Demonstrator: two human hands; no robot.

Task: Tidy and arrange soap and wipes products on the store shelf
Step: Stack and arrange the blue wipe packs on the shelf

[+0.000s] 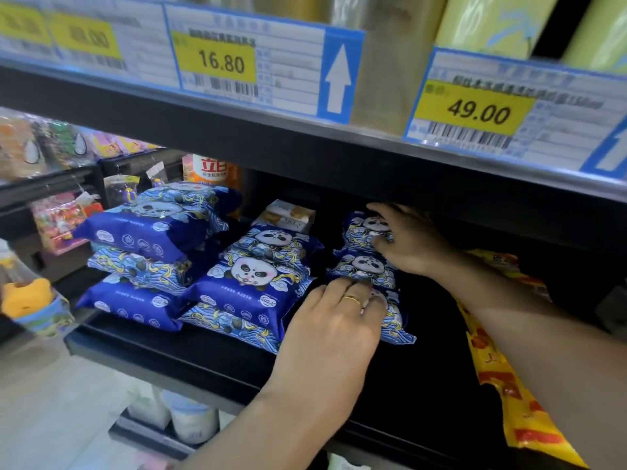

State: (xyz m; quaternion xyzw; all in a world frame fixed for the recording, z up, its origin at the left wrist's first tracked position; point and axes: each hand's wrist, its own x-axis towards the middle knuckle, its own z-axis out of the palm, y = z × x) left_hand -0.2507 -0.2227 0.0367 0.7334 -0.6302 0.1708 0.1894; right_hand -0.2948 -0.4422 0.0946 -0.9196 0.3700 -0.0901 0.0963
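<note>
Blue panda-print wipes packs lie on a black shelf [210, 361]. A row of small packs [364, 266] runs front to back at the middle right. My left hand [334, 320] lies over the front small pack [395, 325], fingers curled on its top edge. My right hand [409, 239] grips the rear small pack [363, 228] deeper in the shelf. Left of them sits a stack of larger packs [258, 283], and further left a taller stack [152, 228]. A soap box [288, 217] rests behind the middle stack.
Yellow-and-red packaging [502, 378] lies along the shelf's right side under my right forearm. An upper shelf edge with price tags [217, 62] hangs close overhead. An orange detergent bag [210, 171] stands at the back left. Other goods fill neighbouring shelves at left.
</note>
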